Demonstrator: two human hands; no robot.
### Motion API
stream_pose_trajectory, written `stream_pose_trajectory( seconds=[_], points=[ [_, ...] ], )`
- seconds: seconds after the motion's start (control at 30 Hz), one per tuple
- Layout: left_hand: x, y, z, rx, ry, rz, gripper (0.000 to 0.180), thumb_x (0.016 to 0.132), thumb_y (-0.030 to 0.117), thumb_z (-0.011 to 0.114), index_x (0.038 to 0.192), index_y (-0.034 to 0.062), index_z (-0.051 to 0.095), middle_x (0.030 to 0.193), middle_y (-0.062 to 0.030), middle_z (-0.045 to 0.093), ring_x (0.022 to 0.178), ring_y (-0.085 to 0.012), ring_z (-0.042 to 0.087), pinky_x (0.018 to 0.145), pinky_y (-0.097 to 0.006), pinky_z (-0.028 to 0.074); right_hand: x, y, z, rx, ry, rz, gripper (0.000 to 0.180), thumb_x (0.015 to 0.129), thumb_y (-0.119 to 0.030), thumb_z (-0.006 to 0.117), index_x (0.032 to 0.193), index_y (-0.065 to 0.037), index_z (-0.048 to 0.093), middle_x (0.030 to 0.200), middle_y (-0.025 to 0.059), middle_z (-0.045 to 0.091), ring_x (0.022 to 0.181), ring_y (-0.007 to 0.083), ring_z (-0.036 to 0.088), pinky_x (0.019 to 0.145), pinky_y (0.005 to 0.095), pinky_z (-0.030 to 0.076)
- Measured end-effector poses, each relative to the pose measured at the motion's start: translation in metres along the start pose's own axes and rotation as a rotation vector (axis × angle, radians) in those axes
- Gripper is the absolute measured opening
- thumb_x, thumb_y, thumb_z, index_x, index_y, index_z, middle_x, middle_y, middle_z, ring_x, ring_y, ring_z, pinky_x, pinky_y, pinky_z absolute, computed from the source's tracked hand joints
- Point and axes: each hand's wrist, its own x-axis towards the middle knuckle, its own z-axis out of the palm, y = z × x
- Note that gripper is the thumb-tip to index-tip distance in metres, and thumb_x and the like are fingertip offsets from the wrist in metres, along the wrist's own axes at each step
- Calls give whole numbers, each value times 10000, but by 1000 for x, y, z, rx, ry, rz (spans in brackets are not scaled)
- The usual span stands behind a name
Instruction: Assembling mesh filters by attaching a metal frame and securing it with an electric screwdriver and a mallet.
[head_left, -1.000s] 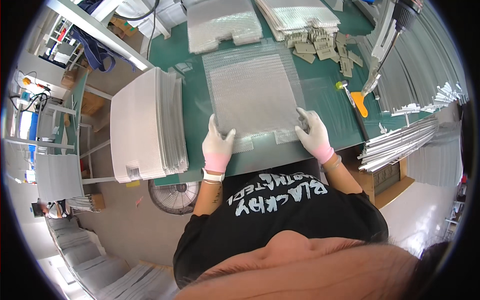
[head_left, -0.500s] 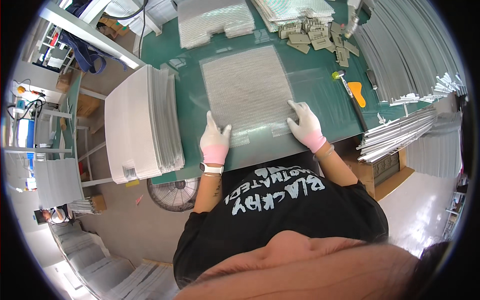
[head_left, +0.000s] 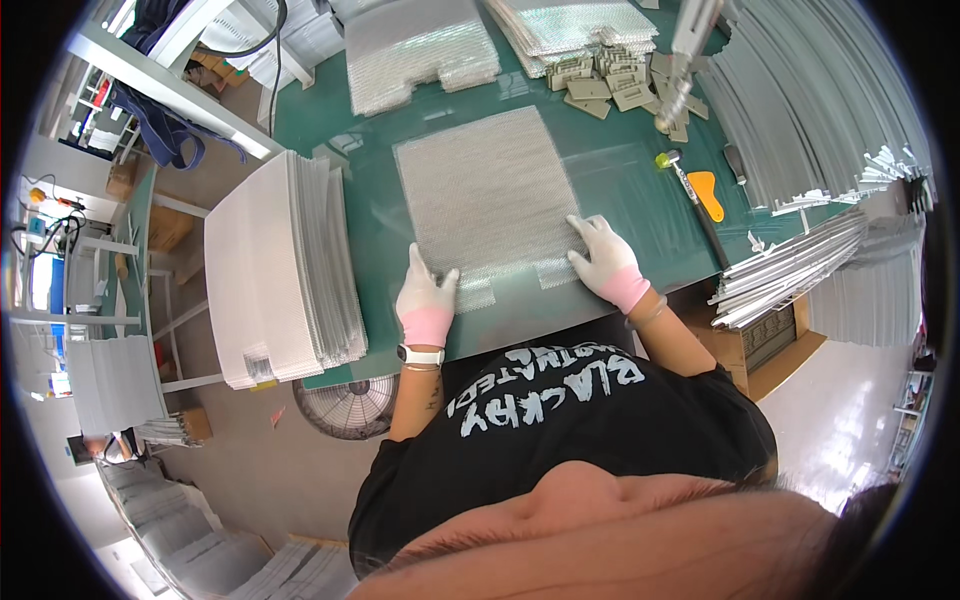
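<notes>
A flat, fine-textured grey sheet [head_left: 485, 190] with a shiny, translucent near edge lies on the green tabletop in front of me. My left hand [head_left: 425, 298], in a white glove with a pink cuff, rests at its near left corner, fingers stretched forward and thumb apart. At the near right edge is my right hand [head_left: 606, 262], gloved alike, its fingers spread and the fingertips touching the sheet's side. Neither hand is closed around anything. The near edge has a notch between the two hands.
A tall stack of white sheets [head_left: 265, 270] stands left. Notched translucent sheets [head_left: 415, 50] and grey-beige plates [head_left: 625, 85] lie at the back. To the right are a hammer [head_left: 695, 200], an orange scraper [head_left: 706, 196] and large stacks of grey strips [head_left: 810, 100]. A metal tool [head_left: 685, 60] hangs above.
The whole view has shifted a little, so the table appears lower. Both hands stay at the sheet's near edges, with the fingers much as before.
</notes>
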Motion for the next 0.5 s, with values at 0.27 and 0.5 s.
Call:
stream_pose_trajectory(
  seconds=[0.27, 0.5],
  points=[
    [20, 2, -22, 253, 74, 257, 749, 798, 301, 747, 1444, 101, 426, 1456, -198, 430, 1330, -415, 415, 1094, -477, 370, 56, 7, -57, -192, -379, -37, 537, 807, -448, 653, 1244, -138, 636, 1113, 213, 566, 1002, 384, 614, 886, 431, 501],
    [42, -14, -6, 282, -167, 393, 660, 788, 391, 723, 1379, 165, 533, 1509, -176, 373, 1411, -465, 259, 1166, -598, 152, 287, 21, -88, -300, 431, 232, 561, 827, -490, 618, 1104, -6, 675, 1150, 201, 671, 1100, 358, 636, 943, 447, 501]
  ],
)
